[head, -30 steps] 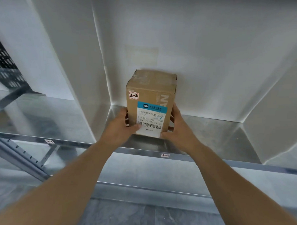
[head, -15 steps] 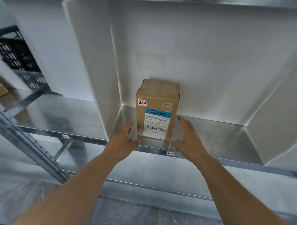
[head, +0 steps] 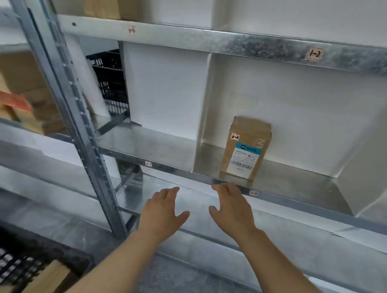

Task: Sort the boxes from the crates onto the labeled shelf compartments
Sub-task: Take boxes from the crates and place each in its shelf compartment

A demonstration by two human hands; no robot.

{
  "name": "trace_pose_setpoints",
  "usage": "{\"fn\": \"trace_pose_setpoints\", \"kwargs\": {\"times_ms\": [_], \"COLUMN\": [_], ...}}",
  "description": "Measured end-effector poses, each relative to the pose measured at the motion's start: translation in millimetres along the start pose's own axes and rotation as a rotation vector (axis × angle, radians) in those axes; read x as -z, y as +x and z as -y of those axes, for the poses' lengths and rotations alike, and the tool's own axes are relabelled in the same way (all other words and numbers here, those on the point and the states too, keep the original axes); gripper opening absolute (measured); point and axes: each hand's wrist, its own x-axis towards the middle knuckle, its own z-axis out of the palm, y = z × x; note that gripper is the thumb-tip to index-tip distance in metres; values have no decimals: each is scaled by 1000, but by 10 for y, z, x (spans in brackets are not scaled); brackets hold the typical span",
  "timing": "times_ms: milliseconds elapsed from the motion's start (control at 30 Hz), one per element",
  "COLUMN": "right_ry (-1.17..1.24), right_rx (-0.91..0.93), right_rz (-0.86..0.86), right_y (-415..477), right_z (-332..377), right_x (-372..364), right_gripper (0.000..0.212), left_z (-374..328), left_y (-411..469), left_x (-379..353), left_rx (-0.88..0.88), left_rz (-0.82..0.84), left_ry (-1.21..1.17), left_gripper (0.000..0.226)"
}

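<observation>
A brown cardboard box [head: 246, 148] with a blue-and-white shipping label and a small "2-2" sticker stands upright on the metal shelf [head: 296, 182], in the compartment whose front edge carries the tag "2-2" [head: 253, 193]. My left hand [head: 161, 213] and my right hand [head: 232, 207] hover in front of and below that shelf edge, both apart from the box, fingers spread and holding nothing.
A black plastic crate [head: 19, 256] with a cardboard box [head: 49, 279] in it sits at the lower left. A grey upright post [head: 79, 120] frames the shelf's left side. White dividers [head: 202, 107] split the compartments; edge tags read "2-1" [head: 148, 163], "1-1" [head: 132, 31], "1-2" [head: 314, 54].
Both hands let go of the box and drew back out of the compartment. The view pulled away and turned left, bringing the upper shelf and the crate into sight.
</observation>
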Motion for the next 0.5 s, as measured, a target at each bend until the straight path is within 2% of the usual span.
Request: {"fn": "trace_pose_setpoints", "kwargs": {"times_ms": [500], "right_ry": [-81], "right_rx": [415], "right_rz": [172], "right_y": [-358], "right_z": [2119], "right_x": [-719], "right_gripper": [53], "left_z": [1941], "left_y": [-1413], "left_x": [651], "left_rx": [335], "left_rz": [-117], "left_ry": [-9], "left_gripper": [70]}}
